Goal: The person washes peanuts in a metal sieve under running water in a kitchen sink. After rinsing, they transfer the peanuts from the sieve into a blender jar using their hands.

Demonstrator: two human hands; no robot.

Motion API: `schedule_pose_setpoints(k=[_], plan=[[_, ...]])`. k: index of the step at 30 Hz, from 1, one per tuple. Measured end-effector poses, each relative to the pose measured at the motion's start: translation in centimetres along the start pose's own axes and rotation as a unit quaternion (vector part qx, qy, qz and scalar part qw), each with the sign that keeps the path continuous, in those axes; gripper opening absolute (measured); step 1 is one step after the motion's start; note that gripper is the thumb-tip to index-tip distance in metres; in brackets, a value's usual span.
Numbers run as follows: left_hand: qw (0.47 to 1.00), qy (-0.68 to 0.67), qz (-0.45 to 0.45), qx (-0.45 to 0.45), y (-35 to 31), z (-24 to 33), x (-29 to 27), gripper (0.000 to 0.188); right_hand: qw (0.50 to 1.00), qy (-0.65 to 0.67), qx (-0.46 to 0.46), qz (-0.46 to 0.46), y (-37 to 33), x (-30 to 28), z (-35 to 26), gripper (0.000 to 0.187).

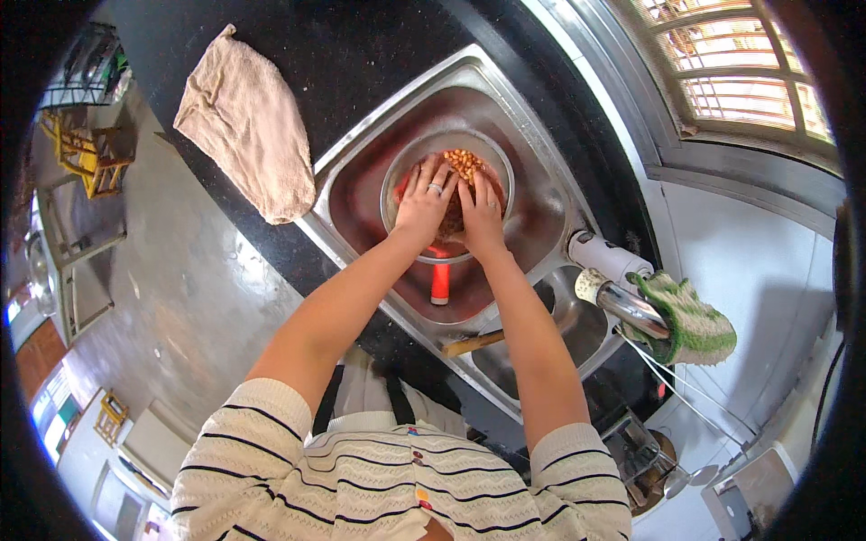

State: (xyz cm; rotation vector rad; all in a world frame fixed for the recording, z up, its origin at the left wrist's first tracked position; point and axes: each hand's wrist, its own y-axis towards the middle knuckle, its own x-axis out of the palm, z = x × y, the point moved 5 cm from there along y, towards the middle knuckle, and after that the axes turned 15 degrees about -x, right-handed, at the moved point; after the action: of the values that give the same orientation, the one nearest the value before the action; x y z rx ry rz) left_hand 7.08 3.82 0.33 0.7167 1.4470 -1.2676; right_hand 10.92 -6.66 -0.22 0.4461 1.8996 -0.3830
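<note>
In the sink basin sits a round metal bowl (pixel 511 185) with small orange-brown beans or nuts (pixel 465 162) heaped at its far side. Both my hands are down inside it, side by side. My left hand (pixel 422 206), with a ring on one finger, lies over the left part, fingers stretched out. My right hand (pixel 483 216) rests on the right part, its fingers also extended and near the heap. Fingertips partly cover what lies beneath them. A red handle (pixel 440 281) sticks out at the bowl's near edge, between my wrists; the part it belongs to is mostly hidden.
Around the bowl is a steel sink (pixel 532 117) with a smaller basin (pixel 577 329) at right. A wooden handle (pixel 474 343) lies across the sink's near edge. A beige cloth (pixel 248 126) lies on the black counter (pixel 361 45). A green-white cloth (pixel 690 320) hangs by a metal tube (pixel 631 311).
</note>
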Motion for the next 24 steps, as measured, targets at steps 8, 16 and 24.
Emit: schedule_pose_setpoints(k=[8, 16, 24], plan=[[0.977, -0.211, -0.026, 0.008, -0.3, -0.4, 1.4, 0.05, 0.988, 0.142, 0.033, 0.055, -2.0, 2.1, 2.1, 0.068], [0.992, -0.022, -0.034, -0.119, -2.1, -0.6, 0.2, 0.083, 0.988, 0.021, 0.152, -0.032, -1.2, -2.1, -1.4, 0.078], [0.963, -0.24, -0.028, -0.116, 0.4, -0.7, 2.0, 0.056, 0.957, 0.21, 0.158, 0.125, -0.9, 2.7, 1.5, 0.052]])
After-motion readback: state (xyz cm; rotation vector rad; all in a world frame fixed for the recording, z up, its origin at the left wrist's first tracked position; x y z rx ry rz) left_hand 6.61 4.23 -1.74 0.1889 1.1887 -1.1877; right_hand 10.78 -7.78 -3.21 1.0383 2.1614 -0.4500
